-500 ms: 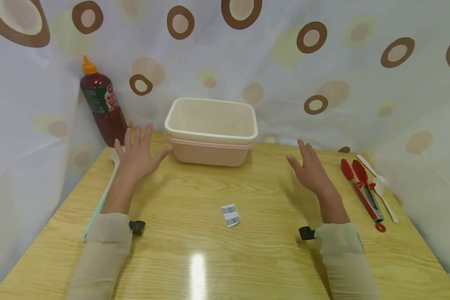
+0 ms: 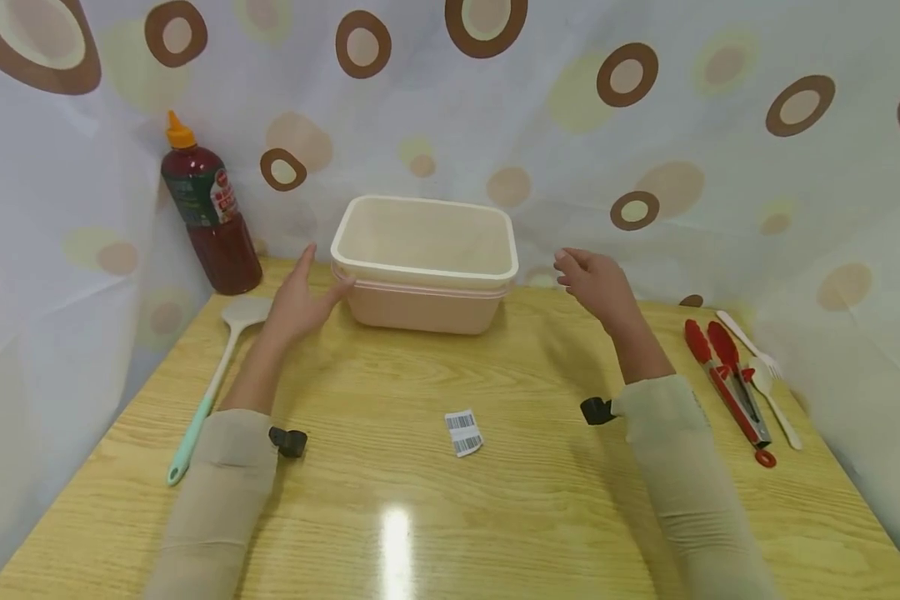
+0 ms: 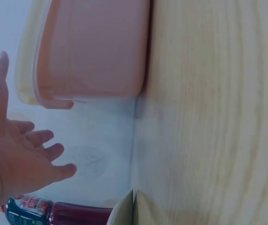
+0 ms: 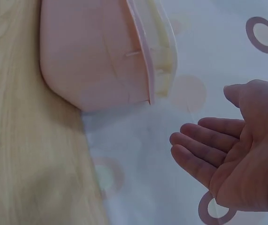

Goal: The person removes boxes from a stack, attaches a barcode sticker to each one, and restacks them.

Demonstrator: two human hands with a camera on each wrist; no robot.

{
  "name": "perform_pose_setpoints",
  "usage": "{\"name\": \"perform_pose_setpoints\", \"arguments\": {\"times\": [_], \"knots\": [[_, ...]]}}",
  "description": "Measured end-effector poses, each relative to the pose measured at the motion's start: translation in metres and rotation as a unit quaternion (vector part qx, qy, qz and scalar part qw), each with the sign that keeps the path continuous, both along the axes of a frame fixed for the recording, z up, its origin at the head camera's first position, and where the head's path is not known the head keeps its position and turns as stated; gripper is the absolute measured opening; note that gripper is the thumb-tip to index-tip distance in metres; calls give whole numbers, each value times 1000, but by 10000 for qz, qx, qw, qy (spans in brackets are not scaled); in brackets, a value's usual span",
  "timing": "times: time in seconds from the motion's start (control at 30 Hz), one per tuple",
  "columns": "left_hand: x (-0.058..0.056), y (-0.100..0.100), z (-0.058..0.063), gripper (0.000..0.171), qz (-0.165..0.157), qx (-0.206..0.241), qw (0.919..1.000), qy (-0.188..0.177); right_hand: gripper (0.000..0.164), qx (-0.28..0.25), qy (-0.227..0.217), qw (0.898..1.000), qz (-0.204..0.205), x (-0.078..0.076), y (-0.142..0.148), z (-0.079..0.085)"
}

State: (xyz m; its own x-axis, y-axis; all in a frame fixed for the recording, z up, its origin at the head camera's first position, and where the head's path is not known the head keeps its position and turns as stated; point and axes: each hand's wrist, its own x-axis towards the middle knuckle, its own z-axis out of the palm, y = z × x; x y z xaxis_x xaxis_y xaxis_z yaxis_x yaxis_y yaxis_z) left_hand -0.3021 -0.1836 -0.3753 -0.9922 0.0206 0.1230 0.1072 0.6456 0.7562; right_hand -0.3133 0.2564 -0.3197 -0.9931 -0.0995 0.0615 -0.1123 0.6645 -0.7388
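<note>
A cream rectangular bin [image 2: 423, 237] sits nested inside a pink bin [image 2: 420, 312] at the back of the table. Beside their left end is my left hand [image 2: 298, 307], fingers extended and thumb spread; in the head view the thumb tip overlaps the pink rim. The left wrist view shows its palm turned toward the pink bin [image 3: 96, 47], nothing in it. My right hand [image 2: 598, 287] hovers a short way off the right end, holding nothing. From the right wrist, its fingers [image 4: 202, 152] look loosely bent, apart from the pink bin [image 4: 87, 51].
At the back left stands a red sauce bottle [image 2: 208, 217] beside a turner [image 2: 213, 383] with a mint handle. Red-tipped tongs [image 2: 735, 396], a white fork [image 2: 746, 340] and a white spoon [image 2: 778, 412] lie right. A barcode label [image 2: 464, 433] lies mid-table. A patterned curtain [image 2: 450, 125] hangs behind.
Both hands have moved inward toward the bins, the left one rightward, the right one leftward and farther back. The right fingers are more bent than before. The turner's head now shows more fully.
</note>
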Motion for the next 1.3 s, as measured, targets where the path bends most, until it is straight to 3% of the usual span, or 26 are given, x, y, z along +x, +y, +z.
{"name": "perform_pose_setpoints", "arguments": {"times": [0.17,0.33,0.57,0.7,0.97,1.17,1.3], "knots": [[-11,-1,6,107,-188,493,9976,-453,64,-447,-178,9988,-57,-16,-13,14],[-23,-5,5,105,-358,1008,9914,-747,61,-713,-426,9965,-44,-34,-24,15],[-19,2,26,92,-983,1541,9792,-881,56,-625,-568,9962,-216,-55,-44,15],[-19,5,30,91,-1236,1797,9717,-905,55,-368,-718,9964,-267,-64,-57,14],[-28,9,23,92,-1492,2199,9608,-797,61,-25,-807,9962,-312,-70,-74,14],[-41,10,6,95,-1452,2520,9541,-715,65,70,-791,9962,-367,-74,-78,10],[-45,9,-5,98,-1335,2483,9561,-803,65,271,-705,9963,-410,-76,-80,7]]}}
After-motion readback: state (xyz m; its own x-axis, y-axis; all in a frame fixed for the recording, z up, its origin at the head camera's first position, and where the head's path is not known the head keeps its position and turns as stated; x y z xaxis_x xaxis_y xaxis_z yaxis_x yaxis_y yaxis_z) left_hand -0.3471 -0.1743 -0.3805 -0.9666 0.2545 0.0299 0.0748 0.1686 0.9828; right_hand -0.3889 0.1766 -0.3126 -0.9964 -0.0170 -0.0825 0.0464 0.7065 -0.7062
